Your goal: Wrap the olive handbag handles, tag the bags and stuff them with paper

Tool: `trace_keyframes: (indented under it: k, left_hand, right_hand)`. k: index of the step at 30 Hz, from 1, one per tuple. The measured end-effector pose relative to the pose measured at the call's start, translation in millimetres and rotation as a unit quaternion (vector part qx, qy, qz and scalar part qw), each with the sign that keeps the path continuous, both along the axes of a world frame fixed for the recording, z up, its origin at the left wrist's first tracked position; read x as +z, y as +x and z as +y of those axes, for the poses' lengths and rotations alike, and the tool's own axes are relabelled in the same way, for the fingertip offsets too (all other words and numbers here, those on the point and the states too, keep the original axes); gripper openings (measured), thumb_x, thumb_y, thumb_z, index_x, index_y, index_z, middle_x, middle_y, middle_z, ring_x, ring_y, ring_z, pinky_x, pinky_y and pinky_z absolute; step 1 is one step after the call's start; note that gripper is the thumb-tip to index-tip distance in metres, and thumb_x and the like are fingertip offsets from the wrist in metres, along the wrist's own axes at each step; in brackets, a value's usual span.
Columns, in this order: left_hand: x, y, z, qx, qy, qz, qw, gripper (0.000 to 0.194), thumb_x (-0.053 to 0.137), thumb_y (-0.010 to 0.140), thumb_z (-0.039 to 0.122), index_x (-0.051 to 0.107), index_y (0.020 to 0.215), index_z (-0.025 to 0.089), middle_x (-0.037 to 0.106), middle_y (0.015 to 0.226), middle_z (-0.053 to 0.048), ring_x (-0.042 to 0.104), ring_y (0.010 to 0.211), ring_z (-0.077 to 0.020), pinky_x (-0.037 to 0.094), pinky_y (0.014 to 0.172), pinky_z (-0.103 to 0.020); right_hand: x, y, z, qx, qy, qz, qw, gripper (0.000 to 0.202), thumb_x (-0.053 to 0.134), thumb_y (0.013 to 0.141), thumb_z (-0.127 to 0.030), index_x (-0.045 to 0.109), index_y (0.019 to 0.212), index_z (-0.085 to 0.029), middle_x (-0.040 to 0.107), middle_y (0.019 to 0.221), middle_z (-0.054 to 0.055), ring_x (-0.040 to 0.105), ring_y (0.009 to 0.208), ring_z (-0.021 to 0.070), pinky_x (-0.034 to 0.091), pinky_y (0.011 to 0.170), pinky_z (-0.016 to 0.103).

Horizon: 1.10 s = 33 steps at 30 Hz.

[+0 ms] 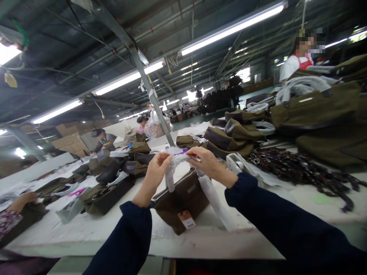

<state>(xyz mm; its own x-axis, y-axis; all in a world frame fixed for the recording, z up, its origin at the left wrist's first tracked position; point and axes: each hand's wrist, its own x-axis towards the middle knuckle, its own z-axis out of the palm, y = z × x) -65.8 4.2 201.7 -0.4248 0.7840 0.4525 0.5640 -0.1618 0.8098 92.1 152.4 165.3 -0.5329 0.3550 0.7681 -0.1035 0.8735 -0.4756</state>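
Both hands are raised above the white worktop, close to each other. The left hand pinches a strip of white wrapping paper between thumb and fingers; the fingers are narrow and closed on the paper. The right hand holds the same paper at its upper end, also with closed fingers, and a small purple piece shows just beside its fingertips. From the right hand a longer part of the paper hangs down and lies over the worktop.

Directly under the hands stands a brown bag, near the front edge of the worktop. An orange and white tag hangs on its front side. The paper touches the top of this bag.

To the right lies a heap of dark chain straps, and behind it big olive bags are stacked. To the left more brown bags lie on the worktop. At the far left edge another person's hand rests on a bag. A person in a white shirt with red apron stands behind the stack on the right.
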Motion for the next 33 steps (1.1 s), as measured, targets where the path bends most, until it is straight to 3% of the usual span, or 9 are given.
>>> trace_keyframes:
  k: [3, 6, 12, 15, 18, 21, 26, 30, 33]
  left_hand:
    - [-8.6, 17, -13, 0.121, 0.074, 0.174, 0.975, 0.026, 0.067, 0.083, 0.043, 0.058, 0.094, 0.021, 0.059, 0.090, -0.001, 0.055, 0.079, -0.0165, 0.043, 0.072, -0.028]
    - [-21.8, 24, -21, 0.115, 0.042, 0.296, 0.947, 0.014, 0.061, 0.088, 0.032, 0.058, 0.097, 0.022, 0.058, 0.097, -0.004, 0.055, 0.086, -0.0191, 0.043, 0.076, -0.029]
    - [-27.1, 16, -17, 0.123, 0.027, 0.323, 0.938, 0.015, 0.049, 0.093, 0.024, 0.064, 0.095, 0.023, 0.063, 0.096, -0.005, 0.058, 0.091, -0.0220, 0.040, 0.080, -0.031]
    - [-16.2, 12, -16, 0.075, 0.001, 0.284, 0.956, 0.014, 0.056, 0.089, 0.027, 0.069, 0.091, 0.023, 0.067, 0.092, -0.004, 0.058, 0.083, -0.0212, 0.038, 0.074, -0.030]
    - [-1.6, 6, -16, -0.014, -0.065, 0.206, 0.976, 0.014, 0.063, 0.084, 0.032, 0.071, 0.081, 0.020, 0.067, 0.077, -0.001, 0.054, 0.072, -0.0184, 0.036, 0.067, -0.028]
    - [11.7, 0, -19, -0.130, -0.157, 0.107, 0.973, 0.018, 0.065, 0.082, 0.035, 0.070, 0.078, 0.018, 0.066, 0.072, 0.000, 0.055, 0.070, -0.0170, 0.038, 0.067, -0.027]
    - [20.6, -9, -26, -0.242, -0.244, -0.029, 0.939, 0.027, 0.061, 0.085, 0.042, 0.071, 0.094, 0.018, 0.073, 0.085, -0.005, 0.063, 0.078, -0.0193, 0.046, 0.079, -0.030]
    - [16.6, -13, -27, -0.256, -0.261, -0.055, 0.929, 0.038, 0.065, 0.084, 0.044, 0.067, 0.110, 0.018, 0.072, 0.078, -0.004, 0.065, 0.072, -0.0195, 0.049, 0.077, -0.033]
    - [12.5, -15, -30, -0.265, -0.287, -0.058, 0.919, 0.033, 0.070, 0.081, 0.042, 0.067, 0.099, 0.015, 0.071, 0.074, -0.005, 0.066, 0.069, -0.0188, 0.050, 0.075, -0.033]
  right_hand:
    - [1.0, -5, 6, -0.005, 0.000, -0.005, 1.000, 0.012, 0.065, 0.088, -0.030, 0.069, 0.093, -0.020, 0.067, 0.089, 0.004, 0.058, 0.083, 0.0185, 0.044, 0.076, 0.030]
    - [-3.1, -3, 2, -0.015, -0.031, 0.004, 0.999, 0.016, 0.066, 0.087, -0.034, 0.068, 0.094, -0.020, 0.067, 0.085, 0.003, 0.058, 0.076, 0.0165, 0.043, 0.071, 0.028]
    - [-8.9, 0, -5, 0.000, -0.017, 0.014, 1.000, 0.019, 0.066, 0.087, -0.037, 0.067, 0.088, -0.018, 0.066, 0.084, 0.002, 0.056, 0.076, 0.0156, 0.042, 0.072, 0.027]
    - [-0.7, 0, 3, 0.112, -0.107, -0.059, 0.986, 0.027, 0.065, 0.086, -0.042, 0.069, 0.086, -0.016, 0.065, 0.075, 0.000, 0.053, 0.068, 0.0130, 0.039, 0.064, 0.025]
    - [12.4, 2, 18, 0.247, -0.193, -0.164, 0.936, 0.034, 0.067, 0.082, -0.046, 0.071, 0.084, -0.012, 0.067, 0.074, 0.002, 0.054, 0.065, 0.0122, 0.039, 0.061, 0.023]
    - [21.9, 7, 33, 0.321, -0.205, -0.235, 0.894, 0.037, 0.066, 0.083, -0.049, 0.072, 0.081, -0.012, 0.068, 0.075, 0.003, 0.054, 0.064, 0.0113, 0.040, 0.061, 0.023]
    - [19.3, 10, 43, 0.335, -0.272, -0.246, 0.868, 0.042, 0.066, 0.082, -0.054, 0.067, 0.071, -0.013, 0.060, 0.063, 0.000, 0.051, 0.059, 0.0107, 0.039, 0.057, 0.023]
    - [9.8, 4, 40, 0.301, -0.270, -0.192, 0.894, 0.053, 0.058, 0.086, -0.062, 0.056, 0.059, -0.015, 0.048, 0.051, -0.004, 0.042, 0.049, 0.0082, 0.032, 0.049, 0.023]
    - [4.2, 1, 41, 0.286, -0.237, -0.183, 0.910, 0.057, 0.057, 0.086, -0.064, 0.054, 0.056, -0.015, 0.045, 0.050, -0.005, 0.034, 0.047, 0.0066, 0.027, 0.047, 0.023]
